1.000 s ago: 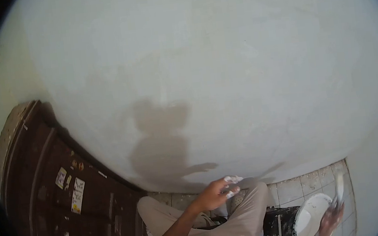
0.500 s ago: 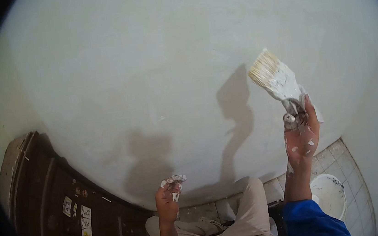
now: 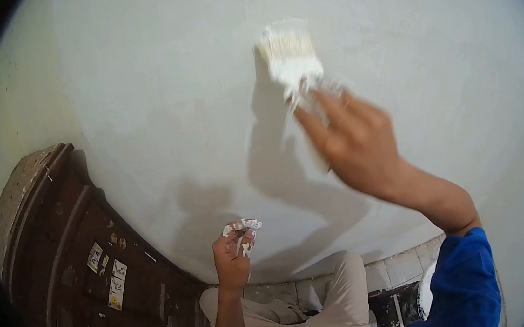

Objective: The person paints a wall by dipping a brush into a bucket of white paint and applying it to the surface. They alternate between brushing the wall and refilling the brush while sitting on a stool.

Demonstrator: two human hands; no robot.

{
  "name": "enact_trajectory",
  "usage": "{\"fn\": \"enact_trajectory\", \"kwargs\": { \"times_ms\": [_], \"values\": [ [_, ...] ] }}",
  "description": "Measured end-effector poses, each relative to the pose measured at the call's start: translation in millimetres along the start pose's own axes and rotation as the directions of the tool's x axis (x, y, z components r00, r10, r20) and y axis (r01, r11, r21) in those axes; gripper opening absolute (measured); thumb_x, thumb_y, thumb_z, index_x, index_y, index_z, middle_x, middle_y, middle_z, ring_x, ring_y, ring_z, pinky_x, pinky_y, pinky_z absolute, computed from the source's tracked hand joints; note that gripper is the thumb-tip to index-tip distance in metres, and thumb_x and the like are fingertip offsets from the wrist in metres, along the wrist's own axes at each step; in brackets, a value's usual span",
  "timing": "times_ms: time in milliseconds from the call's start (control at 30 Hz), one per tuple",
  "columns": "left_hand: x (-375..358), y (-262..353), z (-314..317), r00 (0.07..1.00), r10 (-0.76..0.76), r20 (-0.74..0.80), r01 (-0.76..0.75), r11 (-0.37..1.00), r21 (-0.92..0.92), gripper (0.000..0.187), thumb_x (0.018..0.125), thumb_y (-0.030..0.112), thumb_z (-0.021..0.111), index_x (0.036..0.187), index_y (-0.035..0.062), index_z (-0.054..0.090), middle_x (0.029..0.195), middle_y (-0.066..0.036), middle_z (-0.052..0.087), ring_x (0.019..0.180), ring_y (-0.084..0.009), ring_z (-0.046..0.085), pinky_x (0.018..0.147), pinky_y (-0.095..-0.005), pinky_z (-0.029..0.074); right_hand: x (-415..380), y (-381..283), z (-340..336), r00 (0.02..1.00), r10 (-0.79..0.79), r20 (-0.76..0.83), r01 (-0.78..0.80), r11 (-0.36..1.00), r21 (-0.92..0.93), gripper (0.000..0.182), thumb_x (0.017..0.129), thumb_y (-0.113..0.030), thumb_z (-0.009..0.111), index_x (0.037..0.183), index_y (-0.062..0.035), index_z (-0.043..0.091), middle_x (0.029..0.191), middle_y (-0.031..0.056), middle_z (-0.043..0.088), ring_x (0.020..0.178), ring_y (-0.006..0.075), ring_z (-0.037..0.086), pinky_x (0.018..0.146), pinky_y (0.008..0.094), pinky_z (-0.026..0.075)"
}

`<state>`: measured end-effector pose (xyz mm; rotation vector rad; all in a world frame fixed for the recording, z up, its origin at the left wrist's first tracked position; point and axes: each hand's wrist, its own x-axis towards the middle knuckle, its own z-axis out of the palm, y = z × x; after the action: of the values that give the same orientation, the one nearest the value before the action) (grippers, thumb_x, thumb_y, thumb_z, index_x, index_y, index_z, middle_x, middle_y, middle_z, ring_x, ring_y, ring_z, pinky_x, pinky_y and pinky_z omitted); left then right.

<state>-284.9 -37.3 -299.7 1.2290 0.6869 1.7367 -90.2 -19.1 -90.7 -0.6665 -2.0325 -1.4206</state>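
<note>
A broad paintbrush (image 3: 295,67) has its pale bristles against the whitish wall (image 3: 155,60), near the upper middle of the view. White paint coats its lower bristles and ferrule. My right hand (image 3: 358,137) is closed around the handle, slightly blurred, its back towards me. Lower down, my left hand (image 3: 235,246) is raised in front of the wall with curled fingers. Thick white paint covers its fingertips. Whether anything small sits between those fingers I cannot make out.
A dark brown wooden piece of furniture (image 3: 135,266) with stickers stands at the left against the wall. Behind my right sleeve shows part of a white bucket (image 3: 425,293). My bent legs (image 3: 346,295) are below, near floor tiles (image 3: 401,269).
My right hand has swung up and left, turned over, and brought the brush bristles onto the wall. My left hand has risen slightly. The view has shifted a little.
</note>
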Motion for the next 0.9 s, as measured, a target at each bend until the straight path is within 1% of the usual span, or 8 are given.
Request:
{"fn": "enact_trajectory", "kwargs": {
  "times_ms": [167, 333, 467, 500, 667, 733, 833, 900],
  "values": [
    [-6, -5, 5, 0.997, 0.079, -0.020, -0.079, 0.996, -0.042, 0.009, 0.088, 0.004, 0.060, 0.096, -0.0005, 0.059, 0.093, -0.004, 0.061, 0.088, -0.0111, 0.056, 0.079, -0.0242, 0.044, -5, -17, -27, 0.891, -0.065, 0.449, -0.141, 0.901, 0.411, 0.026, 0.067, -0.006, 0.063, 0.093, -0.0009, 0.061, 0.080, 0.0122, 0.059, 0.074, 0.0292, 0.063, 0.053, 0.0362, 0.051],
    [-5, -1, 6, 0.994, 0.105, 0.010, -0.106, 0.994, 0.003, 0.010, 0.088, 0.003, 0.060, 0.097, -0.0012, 0.061, 0.092, -0.005, 0.062, 0.090, -0.0123, 0.057, 0.082, -0.0258, 0.043, 30, 21, -16, 0.944, 0.127, 0.305, -0.259, 0.859, 0.443, 0.020, 0.071, -0.010, 0.061, 0.090, -0.0044, 0.064, 0.080, 0.0149, 0.063, 0.072, 0.0350, 0.062, 0.064, 0.0467, 0.048],
    [-6, -2, 1, 1.000, 0.016, -0.010, -0.016, 1.000, 0.005, 0.009, 0.087, 0.003, 0.059, 0.096, -0.0014, 0.061, 0.092, -0.005, 0.062, 0.090, -0.0129, 0.057, 0.083, -0.0263, 0.043, 61, 35, -43, 0.997, 0.083, -0.008, -0.078, 0.960, 0.269, 0.016, 0.074, -0.004, 0.068, 0.089, -0.0009, 0.065, 0.081, 0.0151, 0.064, 0.069, 0.0336, 0.063, 0.061, 0.0374, 0.050],
    [-6, -5, -1, 0.999, 0.029, -0.016, -0.029, 1.000, -0.002, 0.009, 0.087, 0.003, 0.059, 0.096, -0.0014, 0.061, 0.092, -0.005, 0.063, 0.090, -0.0129, 0.057, 0.083, -0.0264, 0.043, 64, 32, -49, 0.986, 0.163, 0.030, -0.165, 0.950, 0.267, 0.019, 0.072, -0.002, 0.066, 0.091, -0.0014, 0.066, 0.086, 0.0130, 0.065, 0.069, 0.0305, 0.063, 0.061, 0.0338, 0.051],
    [-12, -4, -2, 0.994, 0.089, -0.058, -0.091, 0.995, -0.036, 0.010, 0.087, 0.003, 0.060, 0.096, -0.0014, 0.062, 0.093, -0.006, 0.063, 0.090, -0.0131, 0.057, 0.083, -0.0264, 0.043, 11, -18, 8, 0.953, -0.252, 0.165, 0.274, 0.953, -0.128, 0.016, 0.066, -0.009, 0.064, 0.078, 0.0005, 0.060, 0.071, 0.0111, 0.058, 0.066, 0.0283, 0.063, 0.052, 0.0343, 0.050],
    [-12, 0, -5, 0.996, 0.061, -0.059, -0.065, 0.996, -0.066, 0.010, 0.087, 0.003, 0.060, 0.096, -0.0015, 0.062, 0.093, -0.006, 0.063, 0.091, -0.0131, 0.057, 0.084, -0.0265, 0.043, -4, -43, -1, 0.840, -0.281, 0.465, 0.211, 0.957, 0.198, 0.022, 0.061, -0.001, 0.062, 0.083, 0.0001, 0.064, 0.094, 0.0194, 0.063, 0.072, 0.0303, 0.064, 0.059, 0.0365, 0.052],
    [-14, 11, -7, 0.997, -0.004, -0.073, 0.008, 0.998, 0.056, 0.011, 0.088, 0.004, 0.060, 0.097, -0.0014, 0.062, 0.093, -0.006, 0.063, 0.091, -0.0131, 0.057, 0.083, -0.0264, 0.044, 14, -26, -3, 0.788, -0.183, 0.588, -0.113, 0.895, 0.431, 0.020, 0.064, -0.003, 0.063, 0.083, -0.0014, 0.065, 0.091, 0.0189, 0.064, 0.072, 0.0311, 0.064, 0.060, 0.0400, 0.052],
    [-15, 9, -9, 0.997, 0.011, -0.078, -0.010, 1.000, 0.020, 0.011, 0.088, 0.004, 0.060, 0.097, -0.0015, 0.062, 0.093, -0.005, 0.063, 0.091, -0.0130, 0.057, 0.082, -0.0263, 0.044, 29, -4, 5, 0.880, -0.089, 0.466, -0.131, 0.899, 0.418, 0.009, 0.069, -0.006, 0.061, 0.077, -0.0018, 0.061, 0.081, 0.0156, 0.062, 0.068, 0.0309, 0.064, 0.057, 0.0420, 0.051]
  ]
}}
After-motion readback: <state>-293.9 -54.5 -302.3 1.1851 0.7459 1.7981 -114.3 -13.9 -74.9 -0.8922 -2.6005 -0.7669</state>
